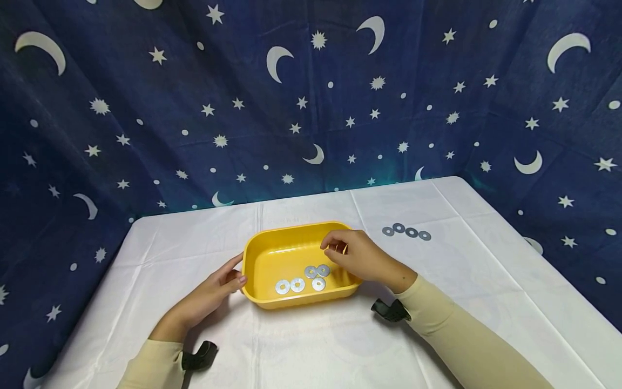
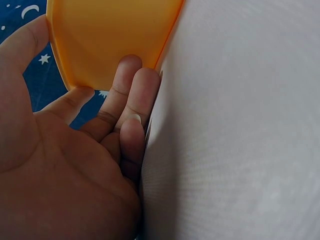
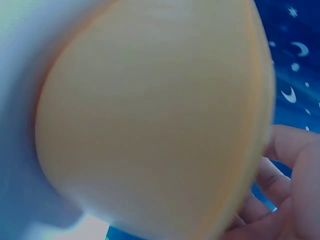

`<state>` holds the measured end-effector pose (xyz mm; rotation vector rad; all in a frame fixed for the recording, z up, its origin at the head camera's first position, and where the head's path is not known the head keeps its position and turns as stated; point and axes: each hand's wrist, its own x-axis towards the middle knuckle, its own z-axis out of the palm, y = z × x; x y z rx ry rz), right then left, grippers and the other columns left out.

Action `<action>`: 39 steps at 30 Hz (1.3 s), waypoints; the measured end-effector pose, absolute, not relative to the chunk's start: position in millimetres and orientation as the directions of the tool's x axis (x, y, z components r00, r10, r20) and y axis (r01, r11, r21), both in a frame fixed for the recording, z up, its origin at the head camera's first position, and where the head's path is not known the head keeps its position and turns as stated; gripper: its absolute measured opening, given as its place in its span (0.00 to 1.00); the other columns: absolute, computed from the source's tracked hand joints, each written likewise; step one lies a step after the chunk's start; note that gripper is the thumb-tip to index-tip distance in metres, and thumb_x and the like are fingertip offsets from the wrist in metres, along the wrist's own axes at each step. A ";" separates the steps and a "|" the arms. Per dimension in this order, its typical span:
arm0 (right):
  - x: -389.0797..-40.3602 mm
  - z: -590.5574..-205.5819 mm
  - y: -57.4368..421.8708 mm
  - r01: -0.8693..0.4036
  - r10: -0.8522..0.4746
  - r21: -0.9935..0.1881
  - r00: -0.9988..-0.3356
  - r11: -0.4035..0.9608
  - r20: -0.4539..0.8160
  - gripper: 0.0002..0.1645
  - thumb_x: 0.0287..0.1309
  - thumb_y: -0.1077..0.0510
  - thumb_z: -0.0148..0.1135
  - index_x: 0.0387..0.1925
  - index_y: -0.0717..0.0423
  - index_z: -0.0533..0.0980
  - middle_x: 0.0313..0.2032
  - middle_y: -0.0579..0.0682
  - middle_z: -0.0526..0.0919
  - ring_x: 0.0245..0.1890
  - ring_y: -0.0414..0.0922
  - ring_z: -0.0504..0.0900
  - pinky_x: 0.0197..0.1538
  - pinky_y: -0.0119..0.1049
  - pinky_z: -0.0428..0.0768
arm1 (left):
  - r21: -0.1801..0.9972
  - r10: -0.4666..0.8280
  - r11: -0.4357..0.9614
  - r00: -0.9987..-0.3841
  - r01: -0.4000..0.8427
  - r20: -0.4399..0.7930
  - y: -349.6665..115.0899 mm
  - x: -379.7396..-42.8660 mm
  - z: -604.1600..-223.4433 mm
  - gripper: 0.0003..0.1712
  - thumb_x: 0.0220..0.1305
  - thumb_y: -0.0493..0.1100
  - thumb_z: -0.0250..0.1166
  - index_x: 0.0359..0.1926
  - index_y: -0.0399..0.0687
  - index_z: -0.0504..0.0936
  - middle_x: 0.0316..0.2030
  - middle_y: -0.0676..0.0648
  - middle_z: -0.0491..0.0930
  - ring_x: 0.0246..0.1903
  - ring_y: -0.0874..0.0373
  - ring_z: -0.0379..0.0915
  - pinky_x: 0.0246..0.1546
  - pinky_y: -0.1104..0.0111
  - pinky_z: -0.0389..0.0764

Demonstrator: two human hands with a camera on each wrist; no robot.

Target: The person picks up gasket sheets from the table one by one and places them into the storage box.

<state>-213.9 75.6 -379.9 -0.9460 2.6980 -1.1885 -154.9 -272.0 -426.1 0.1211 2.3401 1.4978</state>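
A yellow plastic tray (image 1: 301, 302) stands on the white cloth, with several flat silver washers (image 1: 297, 284) lying on its floor toward the front. My left hand (image 1: 206, 297) holds the tray's left end. In the left wrist view its thumb touches the rim and its bent fingers (image 2: 145, 95) lie against the outer wall. Over the tray's right side hangs my right hand (image 1: 362, 256), fingers loosely curled, with no washer visible at the fingertips. The tray wall (image 3: 150, 110) hides part of that hand in the right wrist view.
Several darker grey washers (image 1: 411, 232) lie in a loose row on the cloth to the right of the tray. Behind the table (image 1: 486, 302) hangs a dark blue curtain (image 1: 252, 129) with moons and stars. Black straps (image 1: 199, 356) stick out at both wrists.
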 end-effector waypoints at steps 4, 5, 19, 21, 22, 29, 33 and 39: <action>-212.8 -375.6 85.4 -0.469 -0.500 -0.713 -0.845 0.522 0.189 0.08 0.64 0.59 0.63 0.43 0.57 0.82 0.30 0.44 0.80 0.31 0.42 0.75 0.37 0.32 0.77 | 0.891 0.260 0.438 -0.932 -0.119 -0.253 -271.2 -154.8 -427.6 0.41 0.74 0.51 0.57 0.80 0.54 0.48 0.49 0.42 0.75 0.50 0.54 0.70 0.68 0.44 0.59; -212.9 -375.2 87.9 -0.460 -0.491 -0.717 -0.851 0.523 0.188 0.08 0.64 0.59 0.63 0.43 0.56 0.82 0.31 0.44 0.80 0.32 0.43 0.75 0.37 0.32 0.77 | 0.891 0.259 0.437 -0.932 -0.122 -0.255 -271.1 -154.9 -428.0 0.41 0.74 0.52 0.57 0.80 0.54 0.47 0.49 0.42 0.75 0.50 0.54 0.70 0.69 0.43 0.59; -223.9 -380.6 116.6 -0.392 -0.387 -0.721 -0.903 0.572 0.185 0.09 0.64 0.59 0.63 0.45 0.56 0.82 0.32 0.47 0.82 0.32 0.45 0.75 0.35 0.33 0.77 | 0.888 0.244 0.438 -0.932 -0.139 -0.266 -270.0 -153.5 -430.3 0.42 0.74 0.51 0.57 0.80 0.53 0.47 0.49 0.42 0.75 0.51 0.54 0.70 0.68 0.46 0.62; -227.3 -381.5 120.2 -0.375 -0.368 -0.719 -0.913 0.585 0.176 0.09 0.64 0.58 0.63 0.44 0.55 0.82 0.32 0.48 0.82 0.32 0.45 0.76 0.35 0.34 0.77 | 0.888 0.243 0.439 -0.933 -0.139 -0.266 -271.0 -153.3 -429.6 0.42 0.74 0.51 0.57 0.80 0.53 0.47 0.49 0.42 0.75 0.51 0.54 0.70 0.67 0.48 0.62; -229.2 -382.4 122.5 -0.367 -0.356 -0.716 -0.918 0.593 0.176 0.09 0.64 0.58 0.63 0.44 0.54 0.83 0.33 0.48 0.83 0.32 0.45 0.76 0.36 0.35 0.77 | 0.887 0.245 0.440 -0.933 -0.137 -0.265 -271.4 -153.4 -429.2 0.42 0.74 0.51 0.57 0.80 0.53 0.47 0.49 0.42 0.74 0.51 0.54 0.70 0.67 0.48 0.62; -246.6 -392.0 141.5 -0.334 -0.290 -0.700 -0.939 0.632 0.186 0.08 0.65 0.59 0.62 0.43 0.56 0.82 0.33 0.51 0.83 0.32 0.46 0.76 0.39 0.38 0.76 | 0.883 0.239 0.451 -0.935 -0.133 -0.263 -271.9 -154.1 -427.4 0.42 0.74 0.53 0.57 0.80 0.54 0.47 0.49 0.43 0.75 0.52 0.54 0.69 0.68 0.45 0.61; -254.6 -396.2 152.0 -0.302 -0.263 -0.689 -0.951 0.659 0.165 0.10 0.65 0.58 0.62 0.44 0.57 0.82 0.33 0.53 0.83 0.31 0.47 0.76 0.37 0.38 0.75 | 0.885 0.240 0.446 -0.934 -0.135 -0.263 -271.6 -154.2 -427.9 0.42 0.74 0.53 0.57 0.80 0.54 0.48 0.49 0.42 0.75 0.52 0.53 0.69 0.68 0.45 0.60; -261.8 -399.5 166.8 -0.255 -0.217 -0.679 -0.966 0.689 0.142 0.12 0.65 0.57 0.60 0.46 0.58 0.82 0.35 0.55 0.83 0.32 0.48 0.76 0.36 0.38 0.74 | 0.885 0.234 0.443 -0.935 -0.141 -0.266 -270.4 -155.2 -427.9 0.41 0.74 0.53 0.57 0.80 0.55 0.48 0.50 0.43 0.75 0.52 0.54 0.69 0.70 0.43 0.58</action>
